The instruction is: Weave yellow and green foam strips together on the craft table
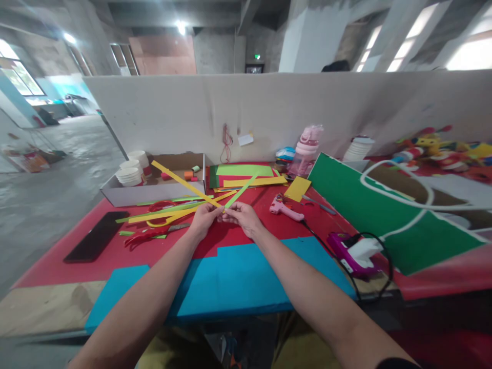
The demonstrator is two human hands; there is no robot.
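Close together over the red table, my left hand [206, 218] pinches the end of a yellow paper strip [180, 183] that slants up to the left. In my right hand [242, 218] is the end of a green paper strip [244, 189], slanting up to the right. The two strips' ends meet at my fingertips; whether they are joined I cannot tell. Left of my hands lie more loose strips [154, 215] and red-handled scissors [148, 237]. A pink glue gun [286, 208] rests to the right of my right hand.
A box [149, 195] with paper cups [130, 174] stands back left, near a black phone [96, 237]. Blue sheets [246, 279] cover the front edge. On the right are a purple power strip [355, 256], cables, and a leaning green board [384, 220]. A pink bottle [306, 148] stands behind.
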